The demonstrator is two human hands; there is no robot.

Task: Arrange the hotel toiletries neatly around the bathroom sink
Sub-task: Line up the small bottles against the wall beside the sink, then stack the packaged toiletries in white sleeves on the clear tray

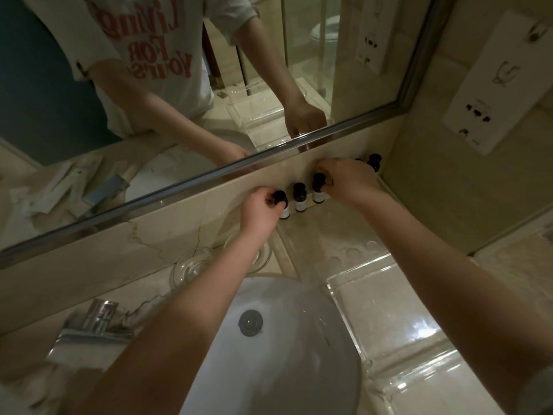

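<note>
A row of small dark toiletry bottles with black caps and pale labels stands upright on the marble counter (314, 235), against the backsplash just under the mirror frame (191, 182) and behind the sink to its right. The leftmost bottle (283, 208) is in the left hand (260, 211), whose fingers curl round its cap. Just beside it the middle bottle (299, 198) stands free, with neither hand on it. The third bottle (318, 190) comes next, and the right hand (347, 181) pinches it at the cap with thumb and curled fingers. Farther right, in the corner where the backsplash meets the side wall, the corner bottle (374, 162) stands apart from the other three. Something dark shows just beyond the right hand's knuckles, but I cannot tell what it is.

Both forearms reach over the white sink (299, 310), with its round drain plug (250, 322) below them. A clear acrylic tray (338, 284) lies on the counter right of the basin. Round clear glass dishes (191, 268) sit behind the basin, partly under the left forearm, and a chrome faucet (95, 320) stands to the left. The mirror (179, 100) reflects the person's arms and a printed white T-shirt. A white socket panel (502, 85) is fixed to the right wall.
</note>
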